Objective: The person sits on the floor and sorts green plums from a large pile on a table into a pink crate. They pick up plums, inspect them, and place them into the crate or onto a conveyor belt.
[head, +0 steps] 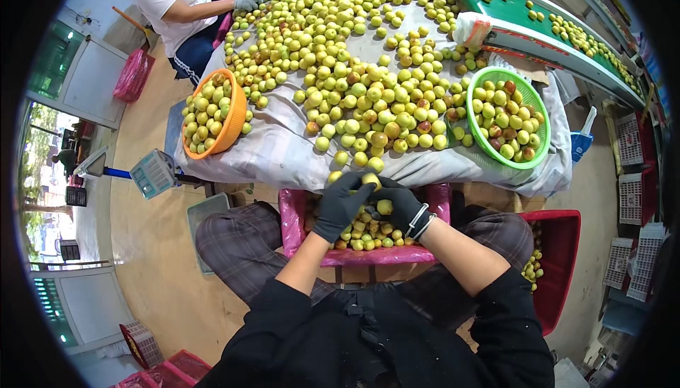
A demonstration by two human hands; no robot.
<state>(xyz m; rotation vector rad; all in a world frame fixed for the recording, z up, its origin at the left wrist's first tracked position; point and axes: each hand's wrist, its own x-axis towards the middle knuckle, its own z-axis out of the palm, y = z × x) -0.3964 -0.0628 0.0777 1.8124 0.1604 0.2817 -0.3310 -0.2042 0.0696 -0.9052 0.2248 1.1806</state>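
My left hand (342,202), in a dark glove, and my right hand (401,204), in a dark glove with pale bands at the wrist, meet above a pink-lined crate (366,256) of yellow-green jujube fruits. A fruit (371,180) sits between the fingers of both hands; another fruit (384,207) is held at the right palm. A further fruit (334,176) shows at the left fingertips. Beyond them, a large heap of jujubes (366,95) covers much of the cloth-draped table (271,159).
An orange basket (234,122) and a green basket (544,133) of fruit stand on the table. A green conveyor belt (510,8) carries fruit at the upper right. A red bin (558,271) stands right of my leg. A co-worker's gloved hand (248,2) touches the heap.
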